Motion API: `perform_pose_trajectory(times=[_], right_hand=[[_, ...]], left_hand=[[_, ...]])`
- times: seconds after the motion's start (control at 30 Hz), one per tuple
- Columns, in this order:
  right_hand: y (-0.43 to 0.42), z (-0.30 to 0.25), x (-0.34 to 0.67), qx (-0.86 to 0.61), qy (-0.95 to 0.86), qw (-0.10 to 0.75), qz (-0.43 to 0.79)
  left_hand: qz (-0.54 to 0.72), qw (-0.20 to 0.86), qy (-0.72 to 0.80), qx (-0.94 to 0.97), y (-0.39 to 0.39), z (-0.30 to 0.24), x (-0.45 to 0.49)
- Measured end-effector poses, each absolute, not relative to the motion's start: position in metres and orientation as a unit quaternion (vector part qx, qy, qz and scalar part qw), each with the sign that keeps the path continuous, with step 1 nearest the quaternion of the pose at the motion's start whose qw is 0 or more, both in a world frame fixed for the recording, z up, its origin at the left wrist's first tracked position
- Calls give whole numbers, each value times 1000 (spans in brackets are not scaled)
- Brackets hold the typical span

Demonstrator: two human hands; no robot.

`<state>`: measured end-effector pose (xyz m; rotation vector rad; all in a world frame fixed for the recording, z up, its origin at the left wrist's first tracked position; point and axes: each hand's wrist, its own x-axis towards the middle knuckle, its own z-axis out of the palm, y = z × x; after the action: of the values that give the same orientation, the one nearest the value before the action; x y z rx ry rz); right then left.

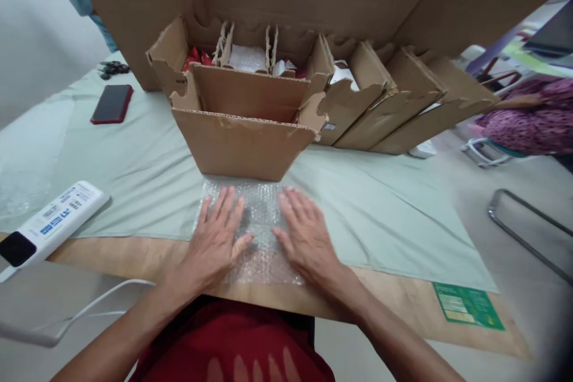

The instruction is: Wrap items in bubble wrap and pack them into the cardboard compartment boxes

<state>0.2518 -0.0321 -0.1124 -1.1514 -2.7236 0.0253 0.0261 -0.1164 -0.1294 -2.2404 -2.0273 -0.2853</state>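
A sheet of clear bubble wrap (pixel 262 250) lies on the table at the front edge, partly over the green cloth and partly over bare wood. My left hand (pixel 217 236) rests on its left side, palm down, with the fingers spread. On the right side of the sheet lies my right hand (pixel 307 236), also palm down with fingers stretched out and the thumb apart. Neither hand holds anything. Right behind the sheet stands a low cardboard bin (pixel 246 146), its front wall close to the wrap's far edge.
Cardboard compartments (pixel 353 104) stand in a row behind, several with red or white items inside. To the left are a phone (pixel 111 104), a white power strip (pixel 62 218) and its cable. A green card (pixel 468 305) lies at right. A person in purple patterned clothing (pixel 530 113) sits beyond.
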Motion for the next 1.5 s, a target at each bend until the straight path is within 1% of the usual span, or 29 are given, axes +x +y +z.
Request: perform_pose_trajectory(times=[0.1,0.2,0.33,0.4,0.5,0.6,0.67,0.73,0.83,0.87,0.93,1.0,1.1,1.2,1.33,1.5], right_hand=[[-25,-114,219,-311,-948,49,52],[-17,-126,226,-327,-943,34,57],[-19,-133,283,-395,-915,72,35],[-28,-127,314,-391,-914,98,41],[-45,-111,339,-317,-941,100,64],[-58,-104,330,-240,-964,85,82],[-61,-109,314,-207,-966,120,100],[-61,-116,300,-192,-952,191,141],[-59,-116,290,-250,-887,290,260],[-58,-113,290,-292,-855,306,302],[-57,-104,290,-371,-795,311,365],[-56,-96,290,-415,-761,301,399],[-49,-95,284,-441,-748,291,401],[-36,-104,276,-469,-759,302,335],[-15,-119,268,-481,-793,300,223],[-1,-131,265,-473,-836,253,119]], left_hand=[[-58,37,-640,-765,-109,-132,32],[-34,30,-667,-744,-110,-135,17],[-39,28,-720,-693,-124,-130,-8],[-65,23,-720,-691,-134,-124,-14],[-101,-27,-660,-744,-150,-117,-16],[-100,-104,-601,-786,-158,-115,-14],[-99,-136,-598,-784,-159,-115,-14],[-111,-171,-603,-771,-158,-111,-20],[-152,-265,-598,-741,-162,-98,-36],[-174,-303,-593,-725,-164,-93,-41],[-222,-364,-589,-686,-168,-86,-47],[-265,-384,-618,-633,-168,-85,-43],[-325,-330,-716,-522,-158,-92,-26],[-360,-247,-768,-468,-142,-103,-11],[-321,-142,-783,-514,-123,-111,-8],[-246,-47,-779,-575,-108,-116,-9]])
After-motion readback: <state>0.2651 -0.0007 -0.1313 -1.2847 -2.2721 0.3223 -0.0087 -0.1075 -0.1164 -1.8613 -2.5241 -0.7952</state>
